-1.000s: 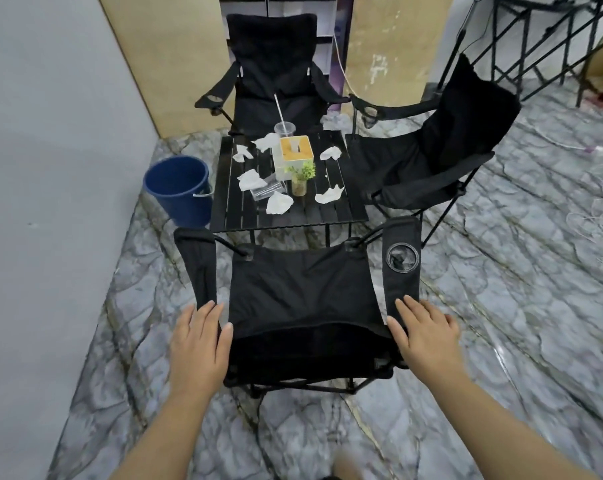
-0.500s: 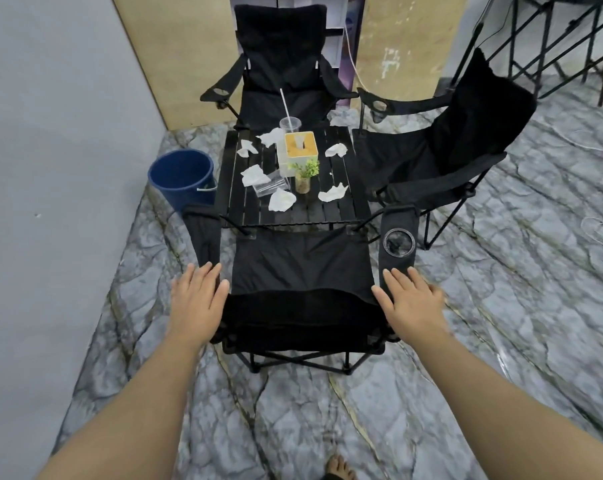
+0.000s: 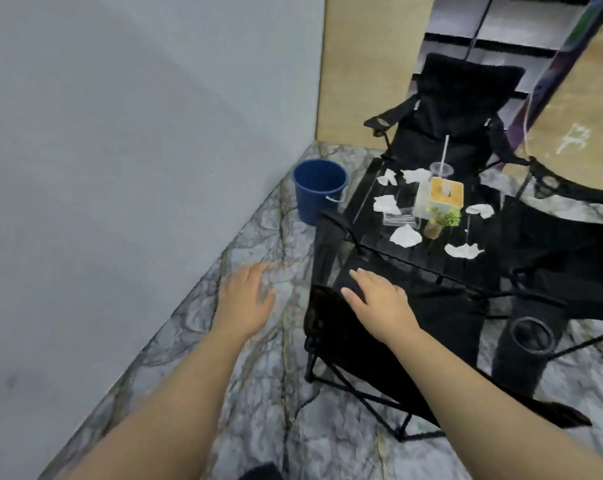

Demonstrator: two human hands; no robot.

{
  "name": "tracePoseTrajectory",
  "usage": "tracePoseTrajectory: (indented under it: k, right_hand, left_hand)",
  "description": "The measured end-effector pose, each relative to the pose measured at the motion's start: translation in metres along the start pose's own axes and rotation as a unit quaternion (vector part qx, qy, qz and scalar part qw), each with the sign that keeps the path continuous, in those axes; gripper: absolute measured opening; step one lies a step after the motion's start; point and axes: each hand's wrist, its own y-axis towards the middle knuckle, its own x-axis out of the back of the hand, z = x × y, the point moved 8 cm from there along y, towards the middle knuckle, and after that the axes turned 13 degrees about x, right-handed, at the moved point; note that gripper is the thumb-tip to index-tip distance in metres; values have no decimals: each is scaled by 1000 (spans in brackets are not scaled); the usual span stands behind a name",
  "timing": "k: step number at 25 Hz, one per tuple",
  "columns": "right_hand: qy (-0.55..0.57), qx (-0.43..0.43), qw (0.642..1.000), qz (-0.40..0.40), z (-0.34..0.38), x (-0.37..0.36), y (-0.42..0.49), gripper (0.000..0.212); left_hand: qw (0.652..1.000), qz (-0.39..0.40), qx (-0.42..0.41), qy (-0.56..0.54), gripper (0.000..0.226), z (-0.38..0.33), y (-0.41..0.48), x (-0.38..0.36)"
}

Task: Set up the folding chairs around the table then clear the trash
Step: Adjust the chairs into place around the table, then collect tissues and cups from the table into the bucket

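Head view: left hand [image 3: 246, 299] spread, empty, over the floor; right hand [image 3: 379, 301] open, flat above the near folding chair [image 3: 407, 327] at the table's [image 3: 373, 192] near edge. Crumpled tissues [image 3: 405, 235] litter the tabletop; blue bucket [image 3: 319, 188] off its left edge.

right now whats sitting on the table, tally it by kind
crumpled white tissues: 6
clear plastic cup with straw: 1
yellow-topped tissue box: 1
small potted plant: 1
clear plastic container: 1
total: 10

Black slatted table [image 3: 369, 199], 6 crumpled tissues [image 3: 405, 235], tissue box [image 3: 444, 192]
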Motion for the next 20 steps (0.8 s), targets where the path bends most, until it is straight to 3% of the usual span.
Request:
tracePoseTrajectory:
  k: [3, 9, 14, 20]
  right_hand:
    - [-2, 84, 995, 54, 78, -39, 71, 54]
    - [49, 82, 983, 155, 185, -133, 200, 55]
    - [75, 24, 985, 151, 199, -147, 279, 59]
    - [112, -98, 985, 83, 109, -120, 354, 62]
  left_hand:
    - [997, -10, 81, 18, 53, 78, 21, 30]
    - [984, 7, 180, 7, 55, 208, 108, 73]
    - [991, 38, 121, 46, 55, 221, 211, 87]
    - [994, 97, -10, 41, 59, 134, 342, 43]
